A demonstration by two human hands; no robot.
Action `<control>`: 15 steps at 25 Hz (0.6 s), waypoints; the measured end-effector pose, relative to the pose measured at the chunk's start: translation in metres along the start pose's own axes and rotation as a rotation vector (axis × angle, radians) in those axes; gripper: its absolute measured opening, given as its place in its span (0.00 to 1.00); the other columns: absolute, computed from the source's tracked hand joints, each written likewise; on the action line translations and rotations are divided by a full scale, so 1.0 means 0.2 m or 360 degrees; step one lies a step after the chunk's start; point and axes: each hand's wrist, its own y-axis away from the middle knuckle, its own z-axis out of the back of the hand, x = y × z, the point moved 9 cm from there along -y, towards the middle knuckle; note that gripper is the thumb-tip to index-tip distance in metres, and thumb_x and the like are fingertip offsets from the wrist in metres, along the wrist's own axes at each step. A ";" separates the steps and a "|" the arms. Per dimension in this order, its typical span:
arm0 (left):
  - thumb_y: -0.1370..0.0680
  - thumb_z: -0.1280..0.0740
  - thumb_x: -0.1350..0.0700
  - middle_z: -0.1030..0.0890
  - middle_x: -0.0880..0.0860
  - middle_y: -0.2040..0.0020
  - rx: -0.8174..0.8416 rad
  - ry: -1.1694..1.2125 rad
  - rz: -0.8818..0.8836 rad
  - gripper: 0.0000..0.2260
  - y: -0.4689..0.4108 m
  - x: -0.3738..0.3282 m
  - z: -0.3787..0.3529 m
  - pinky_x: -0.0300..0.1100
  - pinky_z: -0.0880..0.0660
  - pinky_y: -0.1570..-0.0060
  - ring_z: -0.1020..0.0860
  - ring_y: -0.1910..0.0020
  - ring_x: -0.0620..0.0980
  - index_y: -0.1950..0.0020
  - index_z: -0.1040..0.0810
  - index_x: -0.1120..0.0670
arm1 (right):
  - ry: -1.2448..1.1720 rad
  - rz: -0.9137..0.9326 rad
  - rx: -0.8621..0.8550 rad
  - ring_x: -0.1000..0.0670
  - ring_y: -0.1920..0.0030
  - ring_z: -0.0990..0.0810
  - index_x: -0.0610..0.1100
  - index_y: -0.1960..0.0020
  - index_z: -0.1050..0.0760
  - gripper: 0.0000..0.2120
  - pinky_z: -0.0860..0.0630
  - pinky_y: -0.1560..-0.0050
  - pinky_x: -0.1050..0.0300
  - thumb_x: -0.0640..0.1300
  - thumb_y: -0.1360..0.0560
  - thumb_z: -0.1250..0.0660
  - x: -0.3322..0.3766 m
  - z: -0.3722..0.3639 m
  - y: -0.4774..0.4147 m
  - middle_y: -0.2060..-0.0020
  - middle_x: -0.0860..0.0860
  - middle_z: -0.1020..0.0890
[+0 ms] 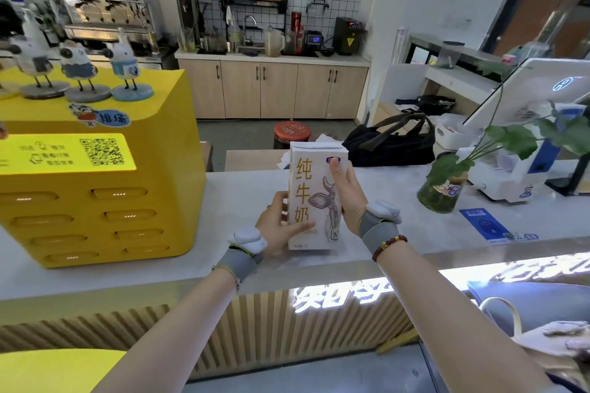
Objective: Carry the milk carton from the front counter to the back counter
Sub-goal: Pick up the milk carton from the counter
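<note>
A tall white milk carton (314, 198) with gold characters and a cow drawing stands upright at the front counter (223, 201), its base at or just above the grey top. My left hand (277, 226) wraps its lower left side. My right hand (346, 198) grips its right edge, thumb high near the blue logo. The back counter (271, 58) runs along the tiled far wall, above wooden cabinets, beyond an open floor.
A yellow power-bank station (102, 188) with figurines stands at left. At right are a potted plant (442, 191), a white register screen (523, 96) and a blue card (485, 225). A black bag (389, 143) lies behind the counter. The back counter holds a sink, jugs and machines.
</note>
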 end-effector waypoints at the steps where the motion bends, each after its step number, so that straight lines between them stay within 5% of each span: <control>1: 0.31 0.26 0.44 0.21 0.46 0.50 -0.0005 0.0007 0.0010 0.29 0.05 -0.01 0.00 0.30 0.25 0.65 0.21 0.54 0.41 0.35 0.36 0.48 | -0.0029 -0.0016 -0.0010 0.49 0.43 0.13 0.51 0.34 0.27 0.14 0.13 0.43 0.54 0.57 0.14 0.40 0.01 -0.01 0.03 0.43 0.51 0.13; 4: 0.30 0.28 0.44 0.21 0.48 0.50 -0.0068 0.0144 0.0026 0.25 0.25 -0.03 0.04 0.31 0.23 0.68 0.20 0.56 0.42 0.38 0.36 0.46 | -0.0085 -0.0118 0.0067 0.37 0.31 0.16 0.45 0.20 0.31 0.28 0.21 0.27 0.36 0.59 0.14 0.42 0.01 -0.09 0.18 0.30 0.40 0.16; 7: 0.31 0.27 0.43 0.21 0.48 0.53 -0.0184 0.0267 0.0019 0.19 0.52 -0.07 0.08 0.33 0.21 0.66 0.17 0.57 0.44 0.47 0.34 0.41 | -0.0142 -0.0150 0.0122 0.33 0.28 0.18 0.41 0.18 0.32 0.31 0.20 0.29 0.37 0.59 0.14 0.43 0.04 -0.16 0.35 0.27 0.36 0.18; 11: 0.32 0.26 0.44 0.20 0.46 0.56 -0.0367 0.0413 0.0008 0.18 0.90 -0.12 0.12 0.34 0.21 0.66 0.16 0.63 0.40 0.49 0.32 0.41 | -0.0161 -0.0208 0.0205 0.32 0.29 0.18 0.38 0.20 0.29 0.33 0.21 0.28 0.35 0.60 0.15 0.41 0.08 -0.27 0.66 0.29 0.34 0.17; 15: 0.31 0.25 0.48 0.20 0.48 0.56 -0.0574 0.0508 0.0070 0.23 1.36 -0.15 0.14 0.40 0.18 0.63 0.17 0.58 0.44 0.41 0.31 0.51 | -0.0119 -0.0205 0.0349 0.31 0.32 0.16 0.38 0.34 0.19 0.28 0.23 0.26 0.31 0.61 0.15 0.41 0.11 -0.39 1.05 0.37 0.35 0.14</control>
